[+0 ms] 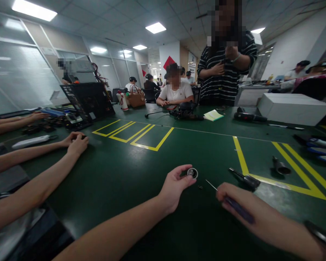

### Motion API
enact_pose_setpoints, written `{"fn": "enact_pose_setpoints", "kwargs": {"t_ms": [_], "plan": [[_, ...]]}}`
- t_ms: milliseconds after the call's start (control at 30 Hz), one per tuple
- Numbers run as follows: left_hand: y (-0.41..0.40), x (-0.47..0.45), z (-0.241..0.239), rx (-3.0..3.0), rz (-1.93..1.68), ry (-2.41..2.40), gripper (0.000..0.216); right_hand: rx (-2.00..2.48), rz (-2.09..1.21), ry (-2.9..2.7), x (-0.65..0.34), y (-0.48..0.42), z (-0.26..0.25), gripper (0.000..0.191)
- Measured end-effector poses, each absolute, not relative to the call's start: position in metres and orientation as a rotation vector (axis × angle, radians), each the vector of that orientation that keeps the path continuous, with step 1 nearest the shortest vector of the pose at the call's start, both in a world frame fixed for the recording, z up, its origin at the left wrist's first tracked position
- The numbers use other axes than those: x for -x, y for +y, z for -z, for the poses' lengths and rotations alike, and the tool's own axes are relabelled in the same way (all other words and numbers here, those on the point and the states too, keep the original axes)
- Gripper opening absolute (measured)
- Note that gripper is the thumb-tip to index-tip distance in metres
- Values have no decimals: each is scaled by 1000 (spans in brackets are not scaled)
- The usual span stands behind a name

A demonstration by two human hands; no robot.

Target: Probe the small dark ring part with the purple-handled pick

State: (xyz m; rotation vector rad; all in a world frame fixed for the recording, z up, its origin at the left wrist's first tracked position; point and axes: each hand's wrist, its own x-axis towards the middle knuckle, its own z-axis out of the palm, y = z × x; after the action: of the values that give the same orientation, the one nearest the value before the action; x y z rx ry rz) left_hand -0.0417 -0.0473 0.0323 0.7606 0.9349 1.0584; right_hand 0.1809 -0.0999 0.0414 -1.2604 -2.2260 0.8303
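Observation:
Between thumb and fingers, my left hand (175, 188) pinches a small round metal part (192, 173), its open ring face turned toward me. My right hand (237, 203) is wrapped round the dark handle of a screwdriver (212, 185); its thin shaft points left at the metal part, a short gap away. On the green table below the part lie a few tiny dark pieces (200, 187), too small to name. Beyond my right hand rests a dark metal piece with a narrow stem (244, 179). A cup-shaped metal piece (281, 166) lies farther right.
Yellow tape outlines (157, 148) mark the green table (119, 174). A co-worker's hands (77, 143) work at the left, near a white tool (31, 141). At the back are a white box (293, 107), a notepad (213, 115) and a black power tool (250, 115). People sit and stand beyond.

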Motion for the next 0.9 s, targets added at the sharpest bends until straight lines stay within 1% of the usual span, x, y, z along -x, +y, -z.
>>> {"fn": "enact_pose_setpoints", "kwargs": {"t_ms": [33,100,200,233,367,567,667,767,800,900], "plan": [[-45,44,-34,-729,-1075,949,31,1251,-842,-2279,-187,-108,-35,15],[-40,48,-38,-681,-1105,966,30,1242,-819,-2291,-199,-121,-22,24],[-34,52,-41,-646,-1113,969,29,1242,-820,-2293,-208,-130,-13,32],[-33,52,-41,-642,-1108,970,29,1243,-826,-2300,-205,-129,-13,31],[-33,52,-38,-655,-1103,969,30,1204,-862,-2388,-177,-110,-24,18],[-35,52,-36,-694,-1138,957,31,1060,-658,-2404,-138,-77,-23,20],[-36,53,-37,-706,-1121,959,31,1013,-679,-2234,-133,-70,-19,17],[-36,54,-34,-726,-1095,944,31,1102,-770,-1921,-134,-70,-20,14],[-36,55,-33,-738,-1086,937,31,1162,-810,-1802,-135,-70,-21,17],[-35,56,-26,-792,-1040,922,33,1302,-919,-1501,-141,-72,-22,35]]}}
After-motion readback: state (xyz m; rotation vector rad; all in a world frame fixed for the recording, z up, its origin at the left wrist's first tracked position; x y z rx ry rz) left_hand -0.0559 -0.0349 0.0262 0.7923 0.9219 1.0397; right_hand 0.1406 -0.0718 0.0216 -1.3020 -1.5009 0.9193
